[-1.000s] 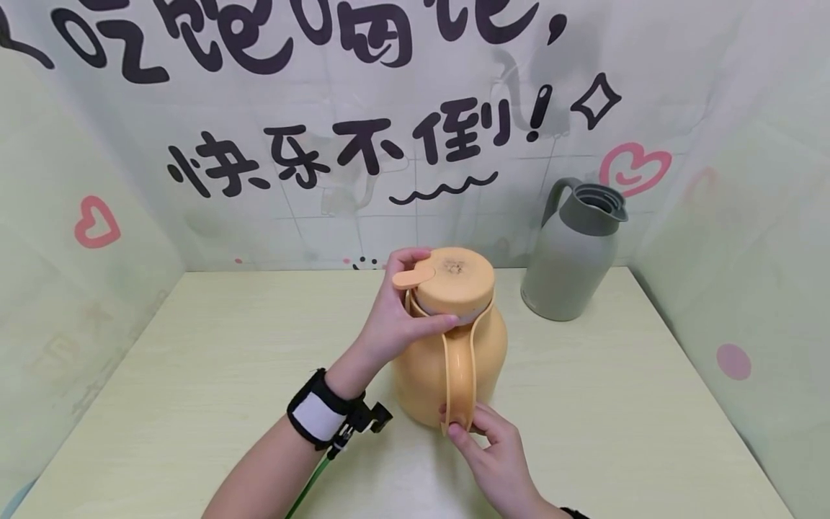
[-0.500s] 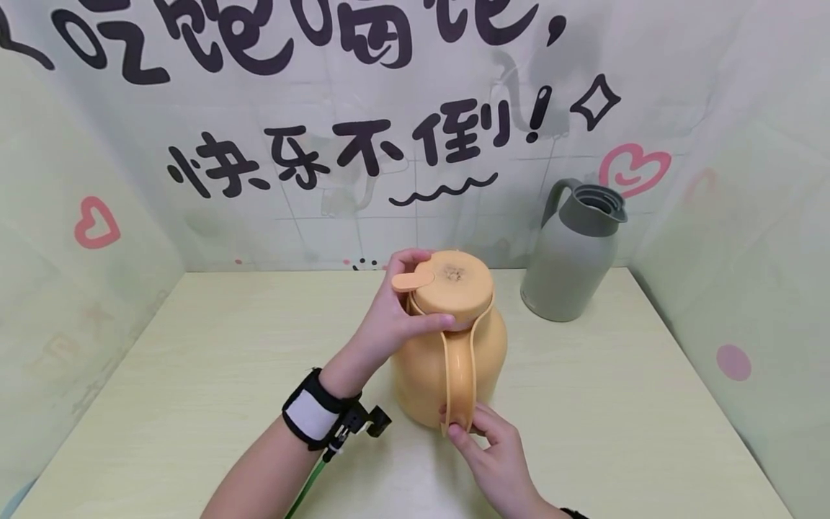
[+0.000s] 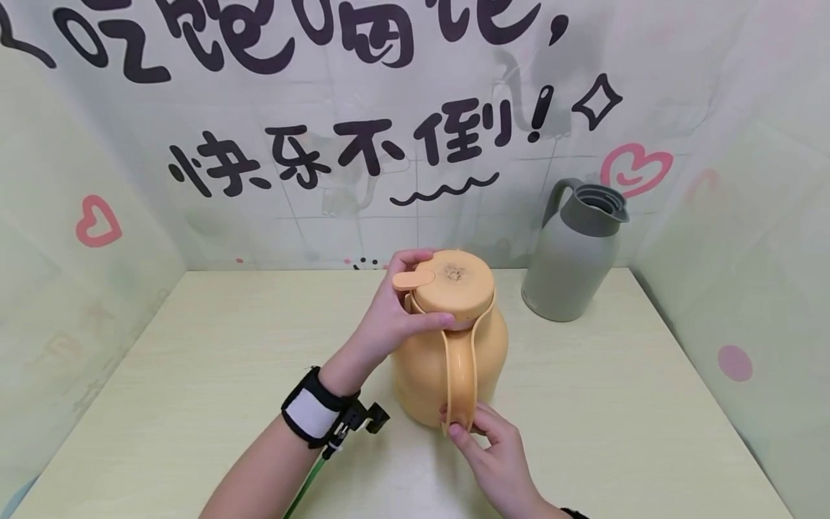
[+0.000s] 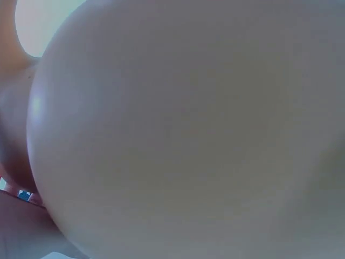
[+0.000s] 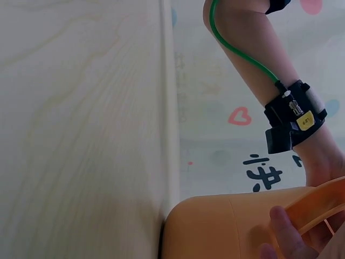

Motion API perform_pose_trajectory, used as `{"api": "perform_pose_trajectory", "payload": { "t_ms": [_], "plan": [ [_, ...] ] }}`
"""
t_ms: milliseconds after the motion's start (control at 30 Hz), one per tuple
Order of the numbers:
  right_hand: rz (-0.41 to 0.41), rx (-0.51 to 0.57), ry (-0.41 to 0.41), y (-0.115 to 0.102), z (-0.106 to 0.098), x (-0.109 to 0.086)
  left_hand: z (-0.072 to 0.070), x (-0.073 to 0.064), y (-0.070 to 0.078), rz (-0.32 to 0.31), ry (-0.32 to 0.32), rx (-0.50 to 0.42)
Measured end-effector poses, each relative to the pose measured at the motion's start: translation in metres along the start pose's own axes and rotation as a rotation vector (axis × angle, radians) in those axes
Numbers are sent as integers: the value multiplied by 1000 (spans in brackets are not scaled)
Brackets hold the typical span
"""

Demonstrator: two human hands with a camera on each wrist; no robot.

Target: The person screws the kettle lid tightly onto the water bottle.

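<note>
A pale orange thermos jug [image 3: 421,378] stands upright on the table in the middle of the head view. My left hand [image 3: 392,313] grips the round orange lid [image 3: 454,285] at the jug's mouth, thumb along the near side and fingers behind it. A tab on the lid points left. Low on the jug's handle [image 3: 462,371], my right hand [image 3: 499,458] pinches with thumb and fingers. The jug's rounded side [image 4: 178,129] fills most of the left wrist view. In the right wrist view the jug's body [image 5: 205,226] and right-hand fingers [image 5: 285,232] show at the bottom.
Behind and to the right stands a grey thermos jug [image 3: 570,259] with a dark grey collar and handle, its top without a lid. A printed cloth wall [image 3: 292,238] closes off the table's back, with more cloth at both sides. A green cable [image 3: 305,486] runs along the left forearm.
The lid has sunk very slightly into the jug's mouth, and the left wrist has shifted a little left. My right hand and the grey jug have stayed in place.
</note>
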State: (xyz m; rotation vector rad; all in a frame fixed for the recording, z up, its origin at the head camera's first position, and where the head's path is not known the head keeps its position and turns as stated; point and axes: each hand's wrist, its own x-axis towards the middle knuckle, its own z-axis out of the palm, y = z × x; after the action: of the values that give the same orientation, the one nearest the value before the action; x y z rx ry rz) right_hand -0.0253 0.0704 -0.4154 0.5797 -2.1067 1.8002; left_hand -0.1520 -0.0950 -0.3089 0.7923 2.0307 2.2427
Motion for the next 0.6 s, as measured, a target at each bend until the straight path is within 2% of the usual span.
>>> {"api": "perform_pose_trajectory", "payload": {
  "t_ms": [167, 400, 600],
  "plan": [
    [-4, 0, -1, 1, 0, 0, -4, 1, 1, -9, -13, 53],
    [0, -3, -3, 0, 0, 0, -14, 0, 3, 36, -19, 167],
    [26, -7, -5, -2, 0, 0, -28, 4, 15, 74, -87, 180]
  ]
}}
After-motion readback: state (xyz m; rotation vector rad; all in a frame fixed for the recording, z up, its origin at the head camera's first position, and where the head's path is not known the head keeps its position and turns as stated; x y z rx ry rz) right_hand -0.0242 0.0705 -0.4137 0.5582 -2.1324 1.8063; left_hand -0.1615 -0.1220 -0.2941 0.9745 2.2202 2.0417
